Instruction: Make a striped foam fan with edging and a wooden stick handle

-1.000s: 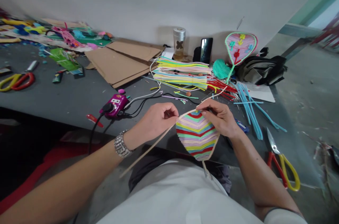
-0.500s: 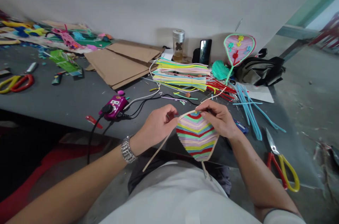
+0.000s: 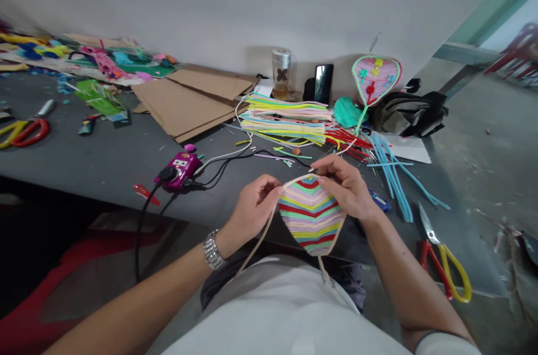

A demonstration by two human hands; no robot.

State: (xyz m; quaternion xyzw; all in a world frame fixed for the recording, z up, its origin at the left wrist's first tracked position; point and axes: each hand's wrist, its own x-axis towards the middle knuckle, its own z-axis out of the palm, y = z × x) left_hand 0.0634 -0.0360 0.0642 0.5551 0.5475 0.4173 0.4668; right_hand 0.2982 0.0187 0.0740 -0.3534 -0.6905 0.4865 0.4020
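Both my hands hold up a kite-shaped panel of woven pipe cleaners (image 3: 311,215), striped in red, yellow, green, pink and blue inside a pale wire frame. My left hand (image 3: 254,206) pinches the frame's left edge near the top, and a long pale end (image 3: 257,246) of that frame hangs down towards my lap. My right hand (image 3: 342,187) grips the panel's upper right edge. Its fingertips hide that part of the weave. A short pale tail (image 3: 323,271) hangs from the panel's lower tip.
A grey table (image 3: 105,164) holds a bundle of coloured pipe cleaners (image 3: 286,120), loose blue ones (image 3: 390,176), red-and-yellow-handled scissors (image 3: 441,265), a magenta power unit (image 3: 179,170) with cables, cardboard sheets (image 3: 185,106), a finished pink woven piece (image 3: 374,80) and a black bag (image 3: 407,114).
My left hand has moved right, closer to the panel. The long pale end has swung from a low slant to a steeper hang. The view has shifted slightly.
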